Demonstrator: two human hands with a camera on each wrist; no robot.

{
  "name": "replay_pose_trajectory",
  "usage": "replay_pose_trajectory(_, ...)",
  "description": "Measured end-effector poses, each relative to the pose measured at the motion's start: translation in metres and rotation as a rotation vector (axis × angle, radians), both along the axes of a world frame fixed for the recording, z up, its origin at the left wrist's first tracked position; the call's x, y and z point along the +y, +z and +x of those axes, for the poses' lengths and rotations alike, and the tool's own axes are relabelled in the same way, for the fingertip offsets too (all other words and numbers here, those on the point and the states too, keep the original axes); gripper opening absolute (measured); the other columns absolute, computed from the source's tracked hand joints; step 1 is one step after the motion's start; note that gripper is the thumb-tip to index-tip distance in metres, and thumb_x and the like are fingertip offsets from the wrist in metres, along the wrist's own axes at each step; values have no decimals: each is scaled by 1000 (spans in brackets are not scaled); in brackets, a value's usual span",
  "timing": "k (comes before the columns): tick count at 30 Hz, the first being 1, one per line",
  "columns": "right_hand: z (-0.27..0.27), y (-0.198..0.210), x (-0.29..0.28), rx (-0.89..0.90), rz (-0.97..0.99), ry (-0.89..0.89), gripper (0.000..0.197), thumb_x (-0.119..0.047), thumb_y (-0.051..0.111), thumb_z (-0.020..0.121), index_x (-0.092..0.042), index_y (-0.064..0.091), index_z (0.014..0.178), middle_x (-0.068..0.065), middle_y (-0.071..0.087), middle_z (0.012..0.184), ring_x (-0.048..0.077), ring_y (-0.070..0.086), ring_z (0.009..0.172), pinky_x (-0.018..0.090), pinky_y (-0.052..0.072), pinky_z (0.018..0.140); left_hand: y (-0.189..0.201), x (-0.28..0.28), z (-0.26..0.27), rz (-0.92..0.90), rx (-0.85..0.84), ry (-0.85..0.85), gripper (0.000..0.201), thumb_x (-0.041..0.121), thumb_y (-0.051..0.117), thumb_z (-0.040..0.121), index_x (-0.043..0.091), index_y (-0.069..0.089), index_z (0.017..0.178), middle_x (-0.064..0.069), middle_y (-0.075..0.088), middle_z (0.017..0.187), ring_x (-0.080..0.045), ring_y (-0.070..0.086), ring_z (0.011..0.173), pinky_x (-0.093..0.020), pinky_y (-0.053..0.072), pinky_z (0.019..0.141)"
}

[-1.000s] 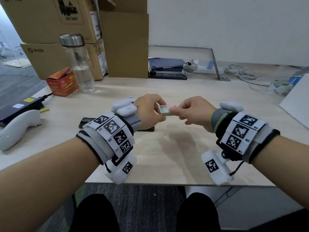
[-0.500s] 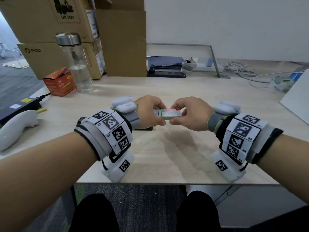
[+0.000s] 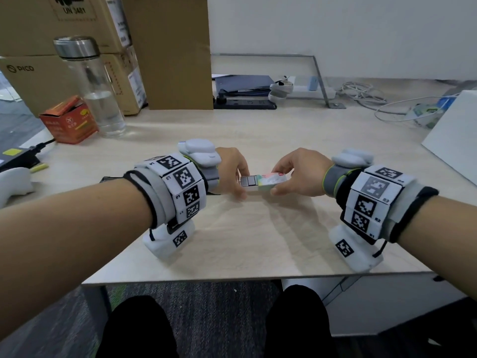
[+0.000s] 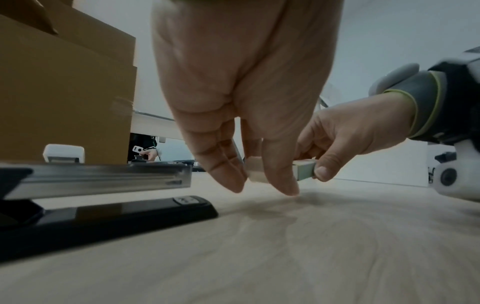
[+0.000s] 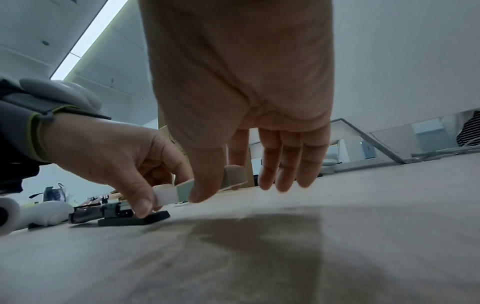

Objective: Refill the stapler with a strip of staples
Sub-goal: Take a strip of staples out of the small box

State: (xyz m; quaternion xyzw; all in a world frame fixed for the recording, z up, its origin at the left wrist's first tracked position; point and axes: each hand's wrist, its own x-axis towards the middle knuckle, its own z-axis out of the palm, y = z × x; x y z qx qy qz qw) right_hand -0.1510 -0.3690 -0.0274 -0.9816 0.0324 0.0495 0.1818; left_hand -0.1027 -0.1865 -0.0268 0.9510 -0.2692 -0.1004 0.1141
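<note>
A small colourful staple box (image 3: 271, 178) hangs just above the wooden table (image 3: 258, 241), held between both hands. My right hand (image 3: 277, 180) pinches its sleeve between thumb and fingers. Pinching the grey inner tray (image 3: 249, 181), my left hand (image 3: 242, 183) has it partly slid out to the left, with dark staple strips showing in it. The black stapler (image 4: 124, 211) lies on the table behind my left hand with its metal magazine (image 4: 103, 176) raised; the head view shows only its dark end (image 3: 109, 179) past the left wrist.
At the back left stand a water bottle (image 3: 90, 86), an orange carton (image 3: 68, 122) and cardboard boxes (image 3: 167, 52). A white controller (image 3: 13, 184) lies at the far left. A power strip (image 3: 245, 103) and cables (image 3: 361, 91) are at the back, a white board (image 3: 454, 130) at the right.
The hands have drawn apart a little, and the inner tray has slid out of the sleeve to the left, baring the staples. The box sits slightly lower and nearer.
</note>
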Motion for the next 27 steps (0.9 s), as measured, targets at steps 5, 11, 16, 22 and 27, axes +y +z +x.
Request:
replay_pose_trajectory(5, 0, -7, 7, 89, -96, 22, 43, -46, 83, 62, -32, 74, 102, -8, 70, 106, 18, 64, 97, 31, 53, 83, -10, -1, 2, 70, -9, -4, 55, 42, 84, 63, 23, 64, 111, 10, 64, 91, -19, 65, 90, -34, 54, 82)
replay_pose_trajectory(11, 3, -6, 7, 103, -140, 43, 43, -45, 83, 64, -29, 74, 103, -5, 70, 107, 19, 65, 97, 31, 53, 80, -10, -3, 2, 119, -6, -27, 42, 44, 83, 65, 22, 65, 96, 9, 62, 84, -20, 64, 86, -32, 53, 77)
replay_pose_trajectory(16, 3, -7, 5, 96, -154, 59, 46, -47, 82, 66, -27, 72, 105, -5, 69, 109, 19, 64, 96, 28, 48, 74, -12, -2, 2, 141, -23, -62, 40, 45, 75, 73, 22, 64, 103, 7, 65, 94, -20, 64, 92, -35, 55, 83)
replay_pose_trajectory(22, 3, -7, 4, 92, -174, 82, 48, -48, 82, 67, -26, 71, 108, -5, 68, 113, 19, 63, 100, 28, 48, 77, -7, 1, 1, 128, -7, -64, 48, 39, 78, 72, 23, 62, 114, 11, 62, 96, -18, 64, 96, -31, 52, 83)
replay_pose_trajectory(27, 3, -2, 13, -33, -82, 113, 37, -50, 74, 75, -30, 70, 106, -8, 64, 110, 15, 59, 101, 25, 39, 78, -1, 8, 0, 63, 6, -93, 59, 33, 82, 70, 23, 57, 122, 10, 72, 97, -12, 63, 91, -25, 45, 76)
